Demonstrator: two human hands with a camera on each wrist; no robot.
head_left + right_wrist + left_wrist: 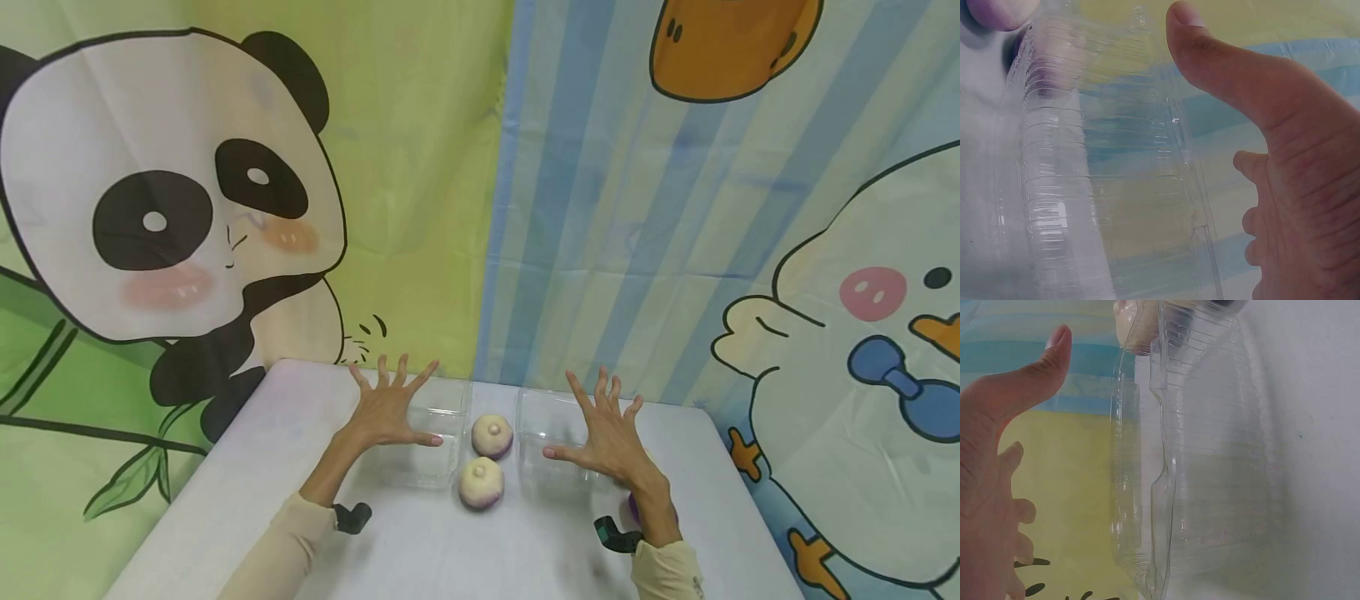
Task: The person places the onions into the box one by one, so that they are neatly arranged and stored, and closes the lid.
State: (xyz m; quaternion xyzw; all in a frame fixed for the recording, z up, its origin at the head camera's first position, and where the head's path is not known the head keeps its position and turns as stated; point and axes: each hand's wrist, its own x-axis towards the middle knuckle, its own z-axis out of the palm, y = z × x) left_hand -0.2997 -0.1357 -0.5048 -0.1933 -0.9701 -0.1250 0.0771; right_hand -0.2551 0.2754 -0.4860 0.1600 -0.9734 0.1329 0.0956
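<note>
My left hand point(384, 414) is held with spread fingers over a clear plastic clamshell box point(420, 475) on the left. In the left wrist view the thumb stands apart from the box's ridged wall point(1210, 456). My right hand point(611, 440) is likewise spread, over a second clear plastic box point(547, 479). The right wrist view shows its ridged side point(1129, 212) beside the thumb, with nothing gripped. Between the boxes sit two round cream things with purple undersides and a small nub on top, a far one point(492, 436) and a near one point(481, 483).
A purple thing point(634, 507) is partly hidden behind my right wrist. Everything rests on a white table point(450, 558). A printed curtain point(420, 208) with a panda and a white bird hangs right behind the table's far edge.
</note>
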